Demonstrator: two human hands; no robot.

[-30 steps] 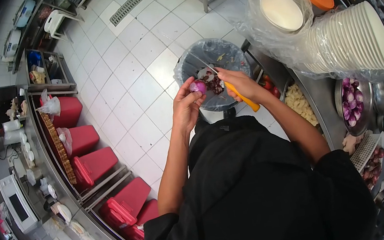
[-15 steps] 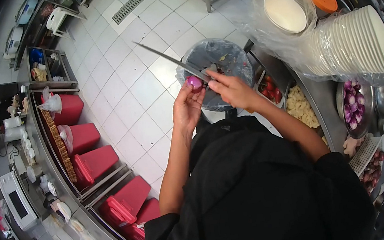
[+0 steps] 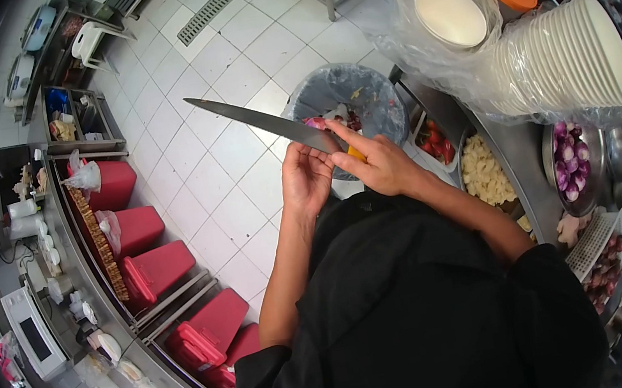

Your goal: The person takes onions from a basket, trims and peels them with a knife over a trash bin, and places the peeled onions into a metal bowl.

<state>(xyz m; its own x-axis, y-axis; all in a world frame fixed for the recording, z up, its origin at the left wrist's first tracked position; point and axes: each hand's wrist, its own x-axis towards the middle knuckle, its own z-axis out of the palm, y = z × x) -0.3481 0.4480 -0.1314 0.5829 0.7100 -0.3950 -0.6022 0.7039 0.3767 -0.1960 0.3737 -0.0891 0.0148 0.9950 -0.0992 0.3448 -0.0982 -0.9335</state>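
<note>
My right hand [image 3: 378, 165] grips the yellow handle of a long knife [image 3: 250, 120], its index finger stretched along the blade. The blade points up and left across the near side of a lined bin [image 3: 384, 106]. Just below the blade, my left hand [image 3: 307, 179] is palm up with curled fingers, their tips partly hidden by the knife; what they hold is hidden. A pinkish-purple piece [image 3: 314, 123] shows beyond the blade, and I cannot tell whether it is held or lies in the bin. Dark red scraps lie inside the bin.
At right are a bowl of purple onions [image 3: 572, 159], pale peeled pieces [image 3: 485, 171], red vegetables [image 3: 437, 147], a white basket [image 3: 594, 247] and stacked white containers [image 3: 564, 58]. Red bins [image 3: 156, 269] stand under the left counter. A floor drain [image 3: 219, 3] lies ahead.
The knife has swung lower and left, now lying over my left fingertips. My right hand has moved down and slightly left. The onion seen in my left hand earlier is no longer clearly visible there.
</note>
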